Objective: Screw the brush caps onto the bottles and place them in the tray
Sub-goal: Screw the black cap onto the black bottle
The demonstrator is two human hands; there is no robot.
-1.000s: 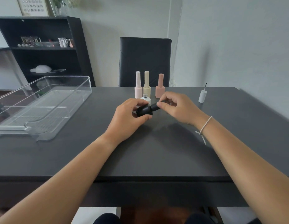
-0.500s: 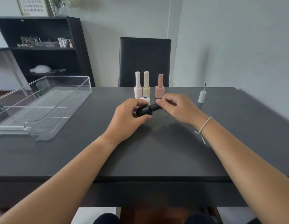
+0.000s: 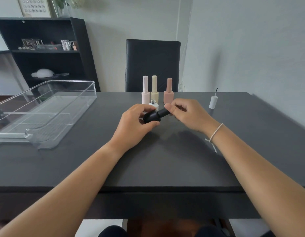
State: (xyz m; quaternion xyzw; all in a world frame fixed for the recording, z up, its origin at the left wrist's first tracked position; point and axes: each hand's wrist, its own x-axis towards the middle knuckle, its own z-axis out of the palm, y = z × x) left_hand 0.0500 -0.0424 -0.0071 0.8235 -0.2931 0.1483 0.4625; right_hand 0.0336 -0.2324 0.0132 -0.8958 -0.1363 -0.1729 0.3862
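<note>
My left hand (image 3: pixel 136 127) grips a black bottle (image 3: pixel 151 117), tilted on its side above the table's middle. My right hand (image 3: pixel 187 113) pinches the black brush cap (image 3: pixel 163 112) that sits on the bottle's neck. Just behind stands a white bottle (image 3: pixel 153 105) with a bare threaded neck. Further back stand three capped bottles: pale pink (image 3: pixel 145 93), cream (image 3: pixel 154 92) and dusty pink (image 3: pixel 168 93). A white brush cap (image 3: pixel 213 101) stands brush-up at the right. The clear plastic tray (image 3: pixel 51 127) lies at the left with nothing in it.
The dark table (image 3: pixel 165 159) reaches to a black chair (image 3: pixel 152 65) at its far side. A black shelf unit (image 3: pixel 46 53) stands behind the tray. A wall runs close along the table's right side.
My right fingers have shifted slightly on the black cap. The bottle and my left hand stay in nearly the same place.
</note>
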